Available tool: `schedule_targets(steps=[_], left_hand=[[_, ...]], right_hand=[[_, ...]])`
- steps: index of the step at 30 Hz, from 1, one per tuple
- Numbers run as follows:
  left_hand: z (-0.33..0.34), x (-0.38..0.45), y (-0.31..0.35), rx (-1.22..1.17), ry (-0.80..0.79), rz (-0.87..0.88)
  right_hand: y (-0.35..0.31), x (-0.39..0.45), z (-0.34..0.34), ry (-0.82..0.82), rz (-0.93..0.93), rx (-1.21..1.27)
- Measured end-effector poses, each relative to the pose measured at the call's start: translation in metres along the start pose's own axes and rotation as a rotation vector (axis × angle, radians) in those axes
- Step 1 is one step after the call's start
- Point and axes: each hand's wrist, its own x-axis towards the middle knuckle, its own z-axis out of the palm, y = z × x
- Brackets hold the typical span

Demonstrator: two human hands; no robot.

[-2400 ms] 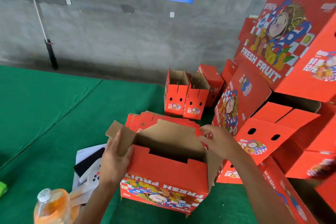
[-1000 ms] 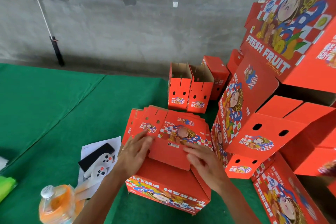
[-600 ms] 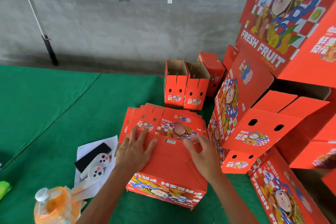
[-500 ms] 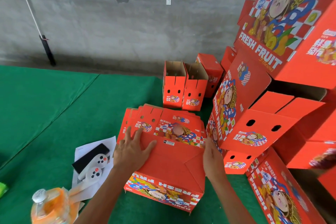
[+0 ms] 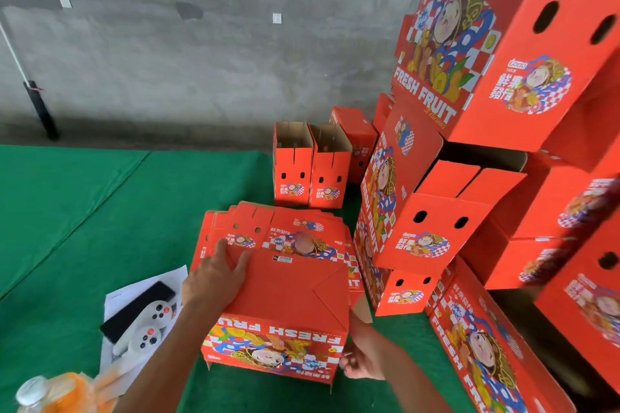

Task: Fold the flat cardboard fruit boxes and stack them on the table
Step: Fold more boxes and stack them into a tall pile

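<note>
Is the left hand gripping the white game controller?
No, the left hand presses flat on the folded box; the controller lies apart on paper.

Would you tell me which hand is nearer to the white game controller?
Left. The left hand presses the folded box top just right of the white game controller; the right hand is at the box's far right side.

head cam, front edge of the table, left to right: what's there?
Orange bottle → white game controller on paper → left hand flat on the folded box → right hand at the box's right end → flat printed box.
</note>
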Motion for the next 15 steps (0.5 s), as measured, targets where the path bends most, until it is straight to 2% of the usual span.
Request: schedule_targets(steps=[4, 7, 12, 15], left_hand=[[-0.023, 0.001, -0.011, -0.075, 0.023, -0.061], [-0.060, 0.011, -0.019, -0.144, 0.068, -0.096], [-0.114, 0.033, -0.013, -0.314, 0.201, -0.123], [-0.119, 0.048, 0.006, -0.443, 0.182, -0.104]], right_hand=[[-0.025, -0.014, 0.002, -0.083, -0.123, -0.028], [-0.060, -0.041, 0.009, -0.153, -0.303, -0.102], [-0.130, -0.090, 0.033, -0.028, -0.622, -0.160], [-0.156, -0.106, 0.051, 0.042, -0.882, -0.191]])
